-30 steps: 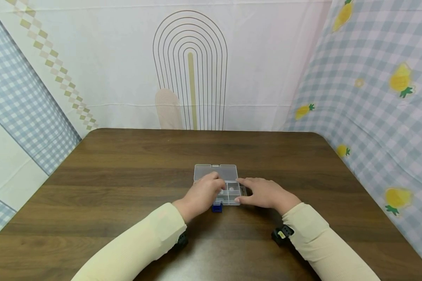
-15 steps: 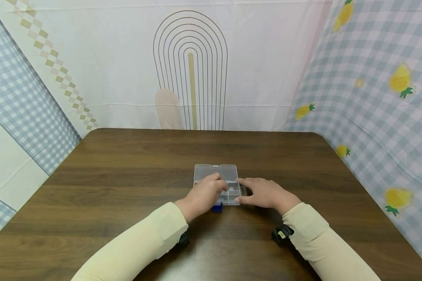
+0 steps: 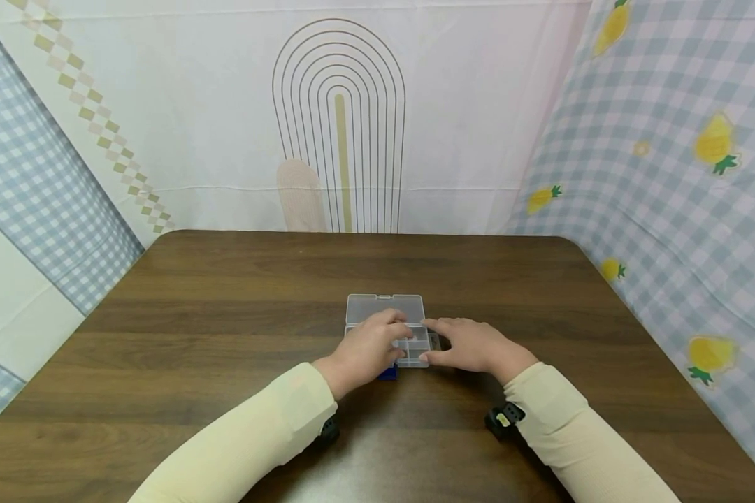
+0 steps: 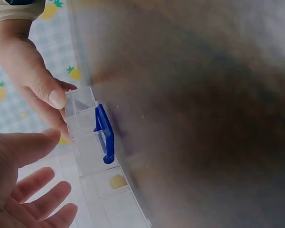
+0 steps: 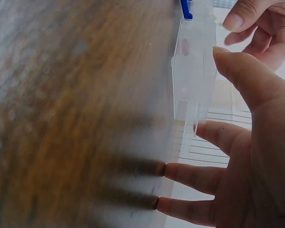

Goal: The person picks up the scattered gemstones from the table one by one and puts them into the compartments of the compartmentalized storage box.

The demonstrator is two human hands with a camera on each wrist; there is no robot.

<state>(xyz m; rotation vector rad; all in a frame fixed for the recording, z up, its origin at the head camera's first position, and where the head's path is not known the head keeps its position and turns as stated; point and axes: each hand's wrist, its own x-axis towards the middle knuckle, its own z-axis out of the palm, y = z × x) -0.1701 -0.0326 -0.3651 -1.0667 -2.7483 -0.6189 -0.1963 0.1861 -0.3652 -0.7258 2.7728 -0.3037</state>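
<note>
A clear plastic compartment box (image 3: 418, 355) stands on the table with its lid (image 3: 384, 306) laid back. My right hand (image 3: 475, 346) holds its right end between thumb and index finger; two other fingertips touch the table in the right wrist view. Above the left compartments hovers my left hand (image 3: 368, 346), thumb and fingers apart, nothing visible between them. A blue latch-like frame (image 4: 104, 135) sits at the box's front. Through the walls show a small yellowish rounded piece (image 4: 117, 181) and a blurred reddish one (image 5: 184, 46). My left hand hides several compartments in the head view.
The brown wooden table (image 3: 258, 279) extends around the box. A patterned cloth (image 3: 478, 105) hangs behind it and along both sides. A small greyish object (image 3: 435, 341) shows beside the box's right end, partly under my right hand.
My left hand has moved slightly right over the box, and its thumb and fingers have spread apart. The right hand and the box have stayed in place.
</note>
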